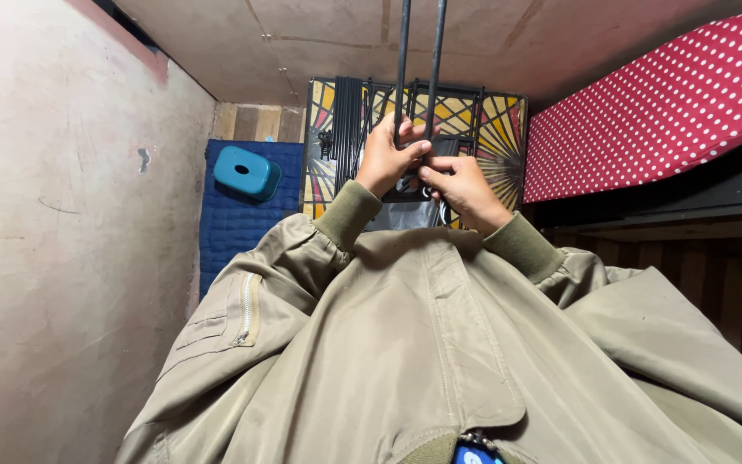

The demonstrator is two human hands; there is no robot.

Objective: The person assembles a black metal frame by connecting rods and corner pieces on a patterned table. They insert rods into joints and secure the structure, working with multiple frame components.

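both hands, left hand (pixel 386 159) and right hand (pixel 459 185), grip the black metal frame (pixel 418 60); teal stool (pixel 246 172) beside, red dotted mattress (pixel 654 112) right.

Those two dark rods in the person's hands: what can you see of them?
The two dark rods look like thin metal, dull grey-black. They run side by side, nearly parallel, from the picture's top edge down into the hands. The left hand grips them; the right hand pinches just below. Their lower ends are hidden.

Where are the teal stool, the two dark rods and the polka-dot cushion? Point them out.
teal stool (pixel 246 172), head view, top face.
dark rods (pixel 403 60), head view, left rod's shaft.
polka-dot cushion (pixel 663 103), head view, middle of cover.
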